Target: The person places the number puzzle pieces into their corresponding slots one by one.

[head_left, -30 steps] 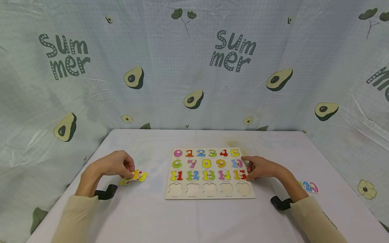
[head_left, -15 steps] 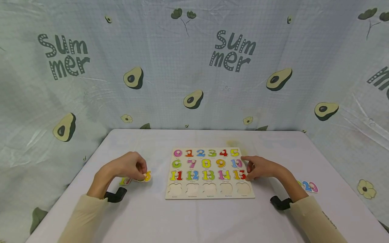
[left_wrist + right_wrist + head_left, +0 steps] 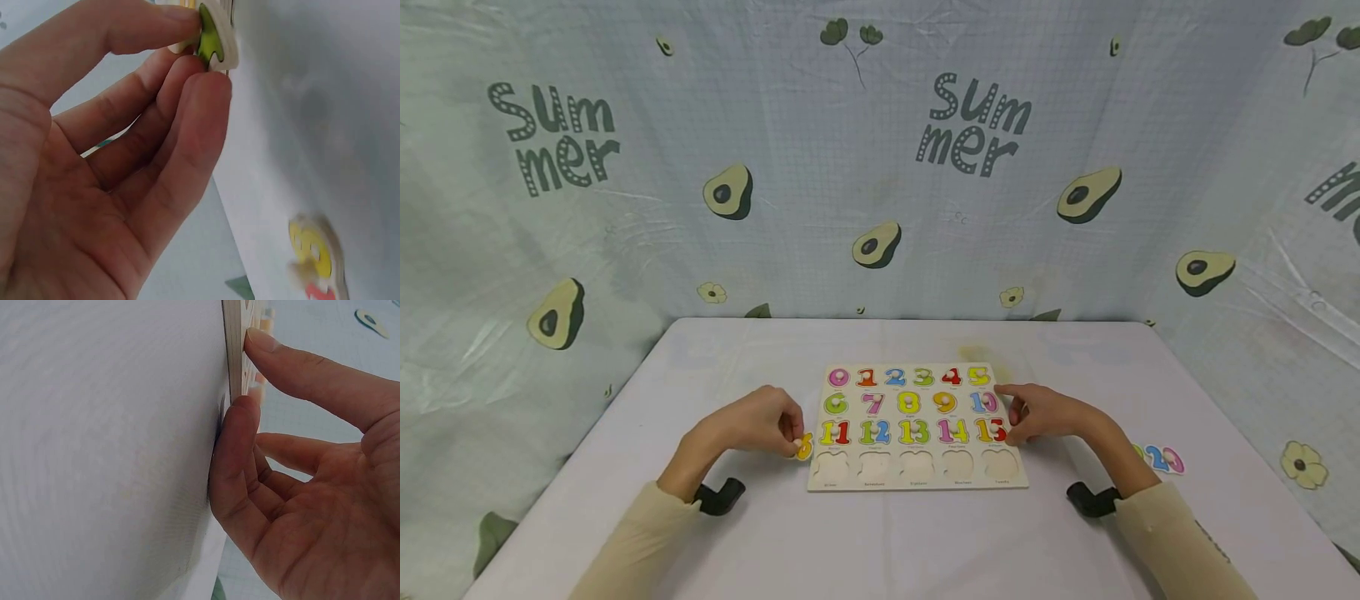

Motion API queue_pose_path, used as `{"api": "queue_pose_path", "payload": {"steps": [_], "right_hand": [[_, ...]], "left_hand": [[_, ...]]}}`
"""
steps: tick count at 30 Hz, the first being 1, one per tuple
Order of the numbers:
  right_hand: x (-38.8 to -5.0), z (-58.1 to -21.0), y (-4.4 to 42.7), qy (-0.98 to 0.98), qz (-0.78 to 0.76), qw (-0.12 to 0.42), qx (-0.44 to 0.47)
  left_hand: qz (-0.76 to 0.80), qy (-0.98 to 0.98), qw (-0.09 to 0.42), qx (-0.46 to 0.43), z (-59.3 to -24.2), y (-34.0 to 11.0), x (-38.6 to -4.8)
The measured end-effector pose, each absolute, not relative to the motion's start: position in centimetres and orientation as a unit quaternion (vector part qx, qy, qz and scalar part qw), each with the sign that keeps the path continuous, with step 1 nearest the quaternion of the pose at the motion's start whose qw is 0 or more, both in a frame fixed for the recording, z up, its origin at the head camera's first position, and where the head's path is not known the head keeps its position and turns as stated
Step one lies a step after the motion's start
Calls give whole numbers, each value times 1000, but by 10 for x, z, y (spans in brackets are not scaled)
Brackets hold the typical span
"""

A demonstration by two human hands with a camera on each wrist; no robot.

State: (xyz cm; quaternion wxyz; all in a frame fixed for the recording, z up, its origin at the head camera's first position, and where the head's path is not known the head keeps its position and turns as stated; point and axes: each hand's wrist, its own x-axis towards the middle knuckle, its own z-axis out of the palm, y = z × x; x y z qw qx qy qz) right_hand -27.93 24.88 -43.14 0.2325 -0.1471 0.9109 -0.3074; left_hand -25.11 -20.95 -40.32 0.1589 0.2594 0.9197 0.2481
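The number puzzle board [image 3: 917, 458] lies flat in the middle of the table, with pegged numbers 0 to 15 in its upper rows and bare recesses along its front row. Beside its left edge my left hand [image 3: 748, 423] pinches a number piece [image 3: 805, 447] between thumb and fingers. A yellow-orange 6 shows past the fingertips in the head view; the left wrist view shows a green part of the piece [image 3: 211, 39]. My right hand [image 3: 1047, 412] grips the board's right edge, thumb on top, index finger extended along the side.
Behind the right forearm lie loose number pieces [image 3: 1163, 460], partly hidden. A yellow and red number piece [image 3: 311, 250] rests on the table in the left wrist view; the left arm hides it in the head view. A white cloth covers the table [image 3: 887, 550].
My left hand has carried the number piece rightward from the loose pieces at left to the board's left edge. My right hand has stayed on the board's right edge.
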Motion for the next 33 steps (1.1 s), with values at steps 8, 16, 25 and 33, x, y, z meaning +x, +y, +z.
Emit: {"api": "queue_pose_path", "payload": {"steps": [8, 16, 25, 33], "right_hand": [[-279, -432, 248, 910, -307, 236, -147], [-280, -433, 249, 911, -305, 235, -147], [-279, -431, 249, 910, -307, 235, -149], [-279, -430, 249, 910, -305, 237, -149]], "left_hand": [[235, 914, 147, 295, -409, -188, -246], [219, 911, 150, 316, -409, -176, -240], [209, 914, 154, 312, -410, -168, -236], [204, 914, 150, 317, -410, -164, -236]]}}
